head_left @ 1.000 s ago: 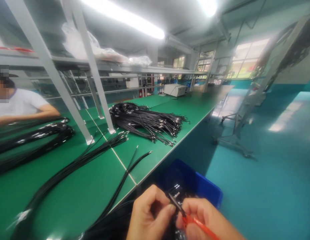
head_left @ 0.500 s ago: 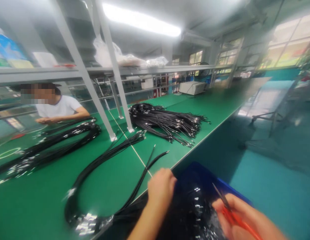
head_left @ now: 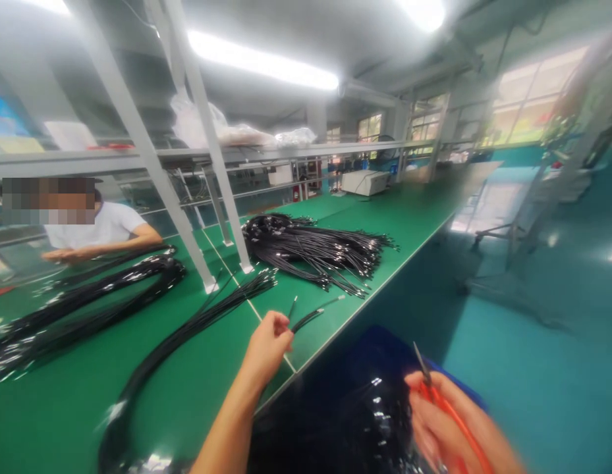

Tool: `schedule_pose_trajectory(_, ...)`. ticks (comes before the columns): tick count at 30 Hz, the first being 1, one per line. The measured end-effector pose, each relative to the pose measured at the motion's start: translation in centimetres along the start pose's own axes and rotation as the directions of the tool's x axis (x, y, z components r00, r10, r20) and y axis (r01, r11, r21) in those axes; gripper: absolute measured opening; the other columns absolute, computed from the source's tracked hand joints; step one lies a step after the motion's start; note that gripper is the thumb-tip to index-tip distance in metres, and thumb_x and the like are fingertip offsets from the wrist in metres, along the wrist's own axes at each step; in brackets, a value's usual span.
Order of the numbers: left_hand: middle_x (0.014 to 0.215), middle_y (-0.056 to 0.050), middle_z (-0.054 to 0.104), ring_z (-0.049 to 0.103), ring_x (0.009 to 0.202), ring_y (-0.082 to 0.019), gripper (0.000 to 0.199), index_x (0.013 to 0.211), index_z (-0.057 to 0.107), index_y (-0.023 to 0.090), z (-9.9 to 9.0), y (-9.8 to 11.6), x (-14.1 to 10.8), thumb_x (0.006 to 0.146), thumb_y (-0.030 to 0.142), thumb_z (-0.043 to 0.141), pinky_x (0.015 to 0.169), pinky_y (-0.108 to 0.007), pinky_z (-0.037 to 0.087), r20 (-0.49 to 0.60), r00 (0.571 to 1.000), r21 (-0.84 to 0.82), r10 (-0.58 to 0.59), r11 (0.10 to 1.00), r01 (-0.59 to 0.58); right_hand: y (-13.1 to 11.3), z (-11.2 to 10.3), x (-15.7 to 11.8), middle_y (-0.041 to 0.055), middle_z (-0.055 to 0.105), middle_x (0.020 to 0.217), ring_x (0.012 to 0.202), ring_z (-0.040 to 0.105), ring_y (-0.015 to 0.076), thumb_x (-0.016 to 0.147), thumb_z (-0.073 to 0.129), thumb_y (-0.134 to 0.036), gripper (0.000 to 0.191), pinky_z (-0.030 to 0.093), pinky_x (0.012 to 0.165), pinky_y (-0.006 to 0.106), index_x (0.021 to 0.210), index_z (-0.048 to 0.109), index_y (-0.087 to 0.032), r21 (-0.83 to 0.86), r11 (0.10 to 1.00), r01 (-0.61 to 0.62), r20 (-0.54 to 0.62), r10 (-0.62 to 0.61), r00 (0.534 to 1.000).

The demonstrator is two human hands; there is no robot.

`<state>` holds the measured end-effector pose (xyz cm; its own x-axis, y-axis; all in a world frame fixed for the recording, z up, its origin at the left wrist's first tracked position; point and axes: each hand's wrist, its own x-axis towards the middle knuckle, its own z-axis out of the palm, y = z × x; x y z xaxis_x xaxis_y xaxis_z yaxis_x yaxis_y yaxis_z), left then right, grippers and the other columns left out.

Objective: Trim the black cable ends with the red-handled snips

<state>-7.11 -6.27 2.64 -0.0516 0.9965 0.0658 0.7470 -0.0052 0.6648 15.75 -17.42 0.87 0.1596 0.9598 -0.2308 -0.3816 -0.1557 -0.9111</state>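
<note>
My left hand [head_left: 270, 342] is closed on a few thin black cables [head_left: 306, 320] over the green table, their ends sticking out past my fingers. In my right hand [head_left: 446, 411] is a pair of orange-handled scissors [head_left: 437, 395], the narrow dark tip pointing up. Below and between my hands, a dark heap of plastic-wrapped material with shiny spots [head_left: 379, 415] lies in a blue bin [head_left: 464, 385]; its contents are blurred. A curved bundle of black cables [head_left: 187, 329] rests left of my left arm.
A large pile of black cables [head_left: 315, 243] lies further along the green table [head_left: 226, 401]. More looped cables [head_left: 88, 296] lie at left, near a seated person in a white shirt [head_left: 118, 224]. Slanted metal posts [head_left: 211, 131] hold a shelf [head_left: 286, 153]. A white box [head_left: 365, 183] stands beyond.
My left hand has moved left and forward from the table edge onto the cable ends. My right hand still holds the scissors, slightly further left. The view has shifted a little.
</note>
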Motion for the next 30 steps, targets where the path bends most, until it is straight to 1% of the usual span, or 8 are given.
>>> schedule_pose_trajectory(5,0.086,-0.001,0.066,0.062,0.077,-0.016,0.013,0.092,0.06,0.022,1.9,5.9,-3.3,0.081,0.018,0.055,0.07,-0.025,0.047,0.048,0.933,-0.193,0.357,0.92,-0.342,1.2,1.1,-0.2,-0.0044,0.054,0.057,0.042,0.047,0.0098,0.059,0.084,-0.036,0.038,0.036,0.041,0.021,0.086,0.061,-0.022,0.122,0.991,0.052,-0.09,-0.042,0.995)
schedule_pose_trajectory(7,0.082,-0.003,0.064,0.06,0.068,-0.016,0.014,0.083,0.063,0.022,2.7,7.0,-5.1,0.084,0.017,0.05,0.064,-0.025,0.044,0.001,0.862,-0.15,0.507,0.852,-0.502,1.5,1.5,-0.1,-0.006,0.054,0.054,0.038,0.044,0.0072,0.057,0.084,-0.037,0.04,0.032,0.039,0.018,0.084,0.059,-0.021,0.135,0.988,0.07,-0.102,-0.057,0.993)
schedule_pose_trajectory(9,0.078,-0.003,0.063,0.058,0.063,-0.015,0.019,0.08,0.064,0.022,3.4,7.1,-6.7,0.087,0.016,0.048,0.059,-0.024,0.042,-0.031,0.819,-0.188,0.573,0.801,-0.568,1.5,1.7,-0.1,-0.0056,0.056,0.055,0.036,0.044,0.0068,0.056,0.085,-0.039,0.042,0.031,0.037,0.018,0.084,0.059,-0.02,0.146,0.981,0.126,-0.119,-0.109,0.987)
schedule_pose_trajectory(11,0.074,-0.002,0.062,0.058,0.062,-0.014,0.016,0.08,0.065,0.022,3.7,6.4,-7.7,0.086,0.019,0.051,0.057,-0.022,0.043,-0.01,0.841,-0.339,0.541,0.789,-0.512,1.3,2.0,-0.3,-0.0036,0.061,0.061,0.04,0.049,0.0084,0.056,0.085,-0.039,0.043,0.037,0.04,0.02,0.085,0.059,-0.02,0.178,0.966,0.186,-0.149,-0.16,0.976)
schedule_pose_trajectory(14,0.067,-0.001,0.064,0.058,0.062,-0.015,0.015,0.075,0.066,0.02,4.1,5.1,-8.7,0.083,0.029,0.058,0.058,-0.022,0.044,0.103,0.923,-0.58,0.37,0.776,-0.246,0.8,2.6,-0.9,-0.001,0.066,0.073,0.05,0.057,0.0125,0.058,0.085,-0.037,0.043,0.044,0.046,0.024,0.09,0.06,-0.022,0.228,0.947,0.225,-0.197,-0.182,0.963)
schedule_pose_trajectory(17,0.065,-0.002,0.064,0.057,0.062,-0.017,0.024,0.069,0.067,0.018,4.5,4.4,-9.2,0.078,0.04,0.064,0.06,-0.025,0.045,0.167,0.957,-0.667,0.235,0.742,-0.066,0.3,3.5,-1.6,0.0011,0.068,0.078,0.057,0.061,0.0172,0.059,0.084,-0.038,0.043,0.046,0.047,0.027,0.091,0.059,-0.023,0.22,0.95,0.223,-0.201,-0.18,0.963)
schedule_pose_trajectory(24,0.061,-0.002,0.067,0.057,0.057,-0.016,0.028,0.065,0.069,0.017,5.2,4.8,-10.1,0.072,0.044,0.07,0.056,-0.023,0.044,0.179,0.973,-0.727,0.144,0.686,0.033,-0.2,4.1,-1.9,-0.0018,0.066,0.071,0.064,0.063,0.018,0.059,0.084,-0.027,0.038,0.046,0.05,0.025,0.088,0.059,-0.024,0.216,0.96,0.177,-0.162,-0.143,0.976)
schedule_pose_trajectory(30,0.06,-0.003,0.068,0.057,0.058,-0.015,0.029,0.064,0.07,0.016,4.9,4.9,-10.3,0.07,0.045,0.072,0.056,-0.022,0.043,0.217,0.969,-0.756,0.117,0.648,0.091,-0.2,4.2,-2.1,-0.0028,0.066,0.071,0.061,0.061,0.0146,0.061,0.083,-0.035,0.036,0.049,0.06,0.025,0.088,0.061,-0.023,0.224,0.963,0.149,-0.159,-0.114,0.981)
